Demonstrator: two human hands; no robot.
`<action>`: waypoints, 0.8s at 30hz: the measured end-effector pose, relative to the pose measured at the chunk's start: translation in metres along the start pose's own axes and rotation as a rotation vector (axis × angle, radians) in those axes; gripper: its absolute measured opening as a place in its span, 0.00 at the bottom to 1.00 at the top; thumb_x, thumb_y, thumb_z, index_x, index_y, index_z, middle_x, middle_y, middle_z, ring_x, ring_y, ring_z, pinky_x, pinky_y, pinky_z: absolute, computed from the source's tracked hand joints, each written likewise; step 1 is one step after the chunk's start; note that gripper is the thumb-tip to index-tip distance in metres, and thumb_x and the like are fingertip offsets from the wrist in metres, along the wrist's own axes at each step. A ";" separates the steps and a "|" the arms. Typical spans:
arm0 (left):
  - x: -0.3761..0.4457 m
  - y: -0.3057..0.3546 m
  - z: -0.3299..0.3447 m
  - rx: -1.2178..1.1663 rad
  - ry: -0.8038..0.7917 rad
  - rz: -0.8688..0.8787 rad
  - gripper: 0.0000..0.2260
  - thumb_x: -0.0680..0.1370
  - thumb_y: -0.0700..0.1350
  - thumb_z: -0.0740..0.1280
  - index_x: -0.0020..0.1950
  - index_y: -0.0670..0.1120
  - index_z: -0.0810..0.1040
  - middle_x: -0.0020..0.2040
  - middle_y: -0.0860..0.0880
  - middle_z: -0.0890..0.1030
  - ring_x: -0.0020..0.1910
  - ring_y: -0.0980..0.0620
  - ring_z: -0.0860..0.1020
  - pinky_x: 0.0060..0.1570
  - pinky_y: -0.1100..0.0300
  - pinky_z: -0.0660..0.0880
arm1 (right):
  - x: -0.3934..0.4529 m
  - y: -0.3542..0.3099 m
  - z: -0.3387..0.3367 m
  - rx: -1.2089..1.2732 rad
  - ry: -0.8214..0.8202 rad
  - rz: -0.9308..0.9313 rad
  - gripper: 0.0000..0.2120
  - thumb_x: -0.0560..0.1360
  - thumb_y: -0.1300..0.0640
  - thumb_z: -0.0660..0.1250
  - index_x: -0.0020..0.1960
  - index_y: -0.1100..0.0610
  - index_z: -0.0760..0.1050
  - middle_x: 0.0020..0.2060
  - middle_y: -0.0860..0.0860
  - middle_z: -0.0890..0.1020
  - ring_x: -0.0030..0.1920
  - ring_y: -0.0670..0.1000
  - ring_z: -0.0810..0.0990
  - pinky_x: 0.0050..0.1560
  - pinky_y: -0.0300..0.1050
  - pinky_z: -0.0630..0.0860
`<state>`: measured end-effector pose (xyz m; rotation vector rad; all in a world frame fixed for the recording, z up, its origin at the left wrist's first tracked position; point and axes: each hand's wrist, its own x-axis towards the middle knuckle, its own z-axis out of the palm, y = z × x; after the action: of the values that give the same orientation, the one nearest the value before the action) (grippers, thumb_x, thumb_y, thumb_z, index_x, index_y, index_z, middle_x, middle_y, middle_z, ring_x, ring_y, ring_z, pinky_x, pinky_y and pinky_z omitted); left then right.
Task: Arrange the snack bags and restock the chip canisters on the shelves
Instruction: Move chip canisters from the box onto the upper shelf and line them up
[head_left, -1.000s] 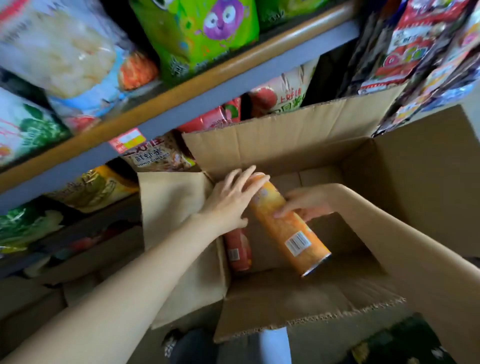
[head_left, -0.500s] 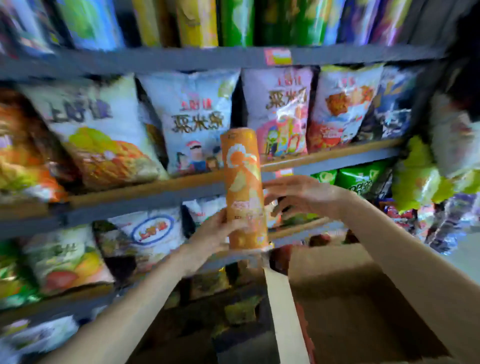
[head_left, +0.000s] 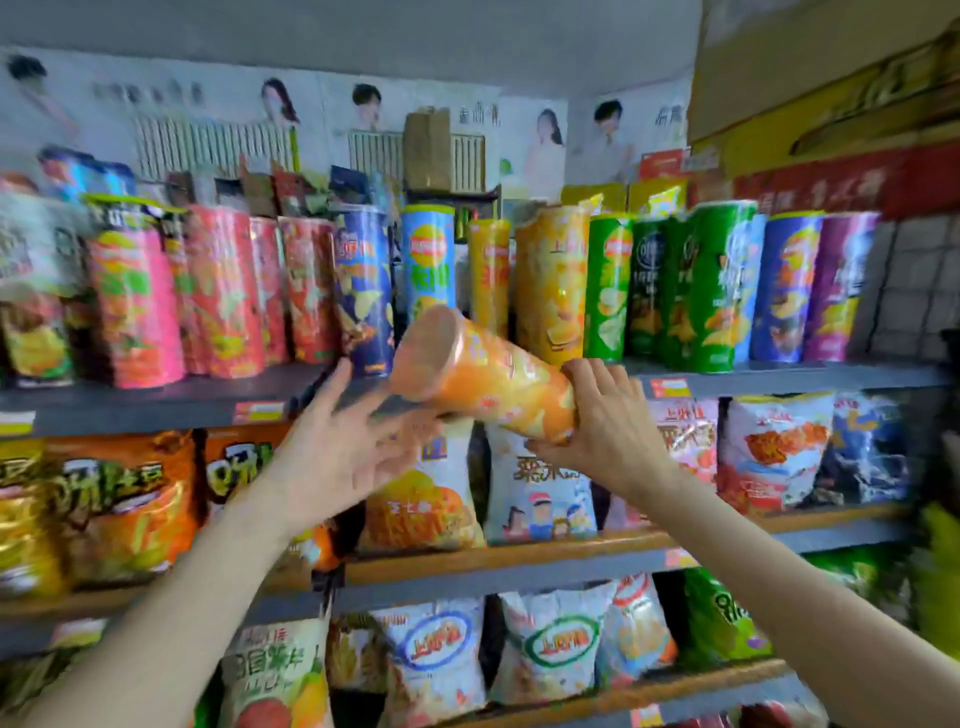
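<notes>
An orange chip canister (head_left: 483, 371) is tilted on its side in front of the top shelf (head_left: 156, 402), its capped end pointing up and left. My right hand (head_left: 597, 421) grips its lower right end. My left hand (head_left: 343, 447) is blurred just below its left end, fingers spread, apart from the can or barely touching it. Behind, a row of upright canisters (head_left: 550, 291) in pink, red, blue, orange, green and purple fills that shelf, with a narrow gap near the orange ones.
Snack bags (head_left: 537, 488) stand on the wooden-edged shelf below, and more bags (head_left: 431, 660) on the one under it. A wire grid panel (head_left: 919, 286) closes the right end. Cardboard boxes (head_left: 810, 62) sit high at the right.
The view has swung up from the cardboard box to the top shelf. The orange canister was lifted out, raised and tipped sideways. My left hand has come off it, and my right hand took its base.
</notes>
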<state>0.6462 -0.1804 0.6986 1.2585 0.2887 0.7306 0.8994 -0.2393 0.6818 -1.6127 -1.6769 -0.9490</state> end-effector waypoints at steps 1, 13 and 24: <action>0.004 0.004 -0.001 -0.003 0.021 0.053 0.38 0.48 0.60 0.82 0.56 0.48 0.81 0.53 0.42 0.83 0.47 0.45 0.83 0.35 0.57 0.81 | 0.007 -0.008 0.001 0.085 0.027 0.115 0.36 0.57 0.36 0.71 0.53 0.62 0.70 0.43 0.60 0.79 0.44 0.64 0.76 0.42 0.54 0.72; 0.122 0.023 0.059 0.576 0.305 0.333 0.23 0.69 0.43 0.73 0.63 0.44 0.73 0.54 0.48 0.82 0.53 0.52 0.80 0.53 0.58 0.77 | 0.059 0.018 0.011 0.574 -0.121 0.060 0.39 0.68 0.40 0.67 0.70 0.60 0.61 0.54 0.54 0.76 0.53 0.54 0.74 0.53 0.44 0.72; 0.178 0.011 0.071 0.712 0.332 0.314 0.29 0.67 0.44 0.76 0.64 0.53 0.68 0.57 0.55 0.79 0.55 0.57 0.77 0.57 0.57 0.74 | 0.080 0.059 0.044 0.745 -0.098 0.113 0.33 0.67 0.43 0.74 0.61 0.59 0.64 0.53 0.53 0.78 0.53 0.53 0.78 0.50 0.48 0.76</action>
<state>0.8152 -0.1185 0.7640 1.8790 0.6733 1.1687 0.9547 -0.1586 0.7289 -1.2253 -1.6970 -0.1366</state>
